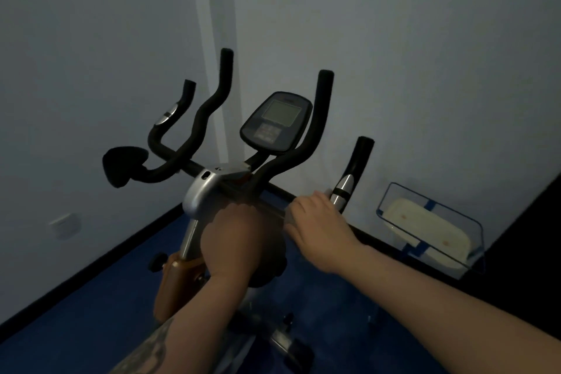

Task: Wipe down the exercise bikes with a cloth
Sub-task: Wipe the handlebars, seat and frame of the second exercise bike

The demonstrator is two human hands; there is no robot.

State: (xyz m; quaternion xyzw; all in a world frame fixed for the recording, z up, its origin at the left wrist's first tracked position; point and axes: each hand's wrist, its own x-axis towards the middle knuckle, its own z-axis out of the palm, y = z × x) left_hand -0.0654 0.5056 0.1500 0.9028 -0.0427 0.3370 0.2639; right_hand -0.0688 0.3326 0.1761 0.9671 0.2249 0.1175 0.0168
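An exercise bike stands in a room corner, with black handlebars point(194, 130), a console point(277, 121) and a silver bracket point(203, 191) on an orange frame point(176, 279). My right hand point(318, 222) curls over the right handlebar bar, just left of its silver pulse sensor point(341, 190). A small grey strip point(287, 217) shows under its fingers; whether this is a cloth is unclear. My left hand point(233, 237) is in front of the post below the bracket, seen from the back and blurred, with its fingers hidden.
White walls close in behind and to the left of the bike. A clear plastic bin point(431, 231) holding something white stands on the floor at the right wall. The floor point(91, 313) is blue with a dark baseboard. A wall socket point(65, 223) sits low on the left.
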